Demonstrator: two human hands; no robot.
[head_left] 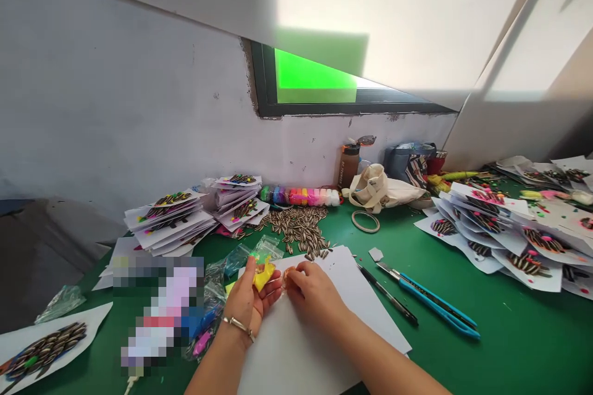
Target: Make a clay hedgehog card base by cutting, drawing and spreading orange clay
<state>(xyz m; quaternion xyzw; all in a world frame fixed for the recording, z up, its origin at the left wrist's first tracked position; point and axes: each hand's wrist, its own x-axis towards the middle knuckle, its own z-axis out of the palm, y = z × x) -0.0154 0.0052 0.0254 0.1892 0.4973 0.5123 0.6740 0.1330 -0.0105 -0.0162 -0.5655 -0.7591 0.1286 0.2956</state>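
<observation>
Over a white sheet of paper (pixel 282 358), my two hands meet with fingertips close together. My left hand (pixel 248 302), wearing a bracelet on its wrist, is turned palm up and holds a soft yellow lump like modelling clay (pixel 264 274) between thumb and fingers. Beside it, my right hand (pixel 315 290) has its fingers pinched together; a small orange-brown bit shows at the tips, too hidden to name. Striped sunflower seeds (pixel 301 225) lie in a heap just beyond the paper. Small plastic bags with coloured clay (pixel 204 327) sit by my left forearm.
A black pen (pixel 389 296) and blue utility knife (pixel 430 299) lie right of the paper. Stacks of seed-decorated sheets (pixel 171 222) stand at left and more sheets (pixel 500 228) at right. Behind are a tape roll (pixel 365 221), clay tubs (pixel 301 196), a bottle (pixel 349 166) and a cloth bag (pixel 380 191).
</observation>
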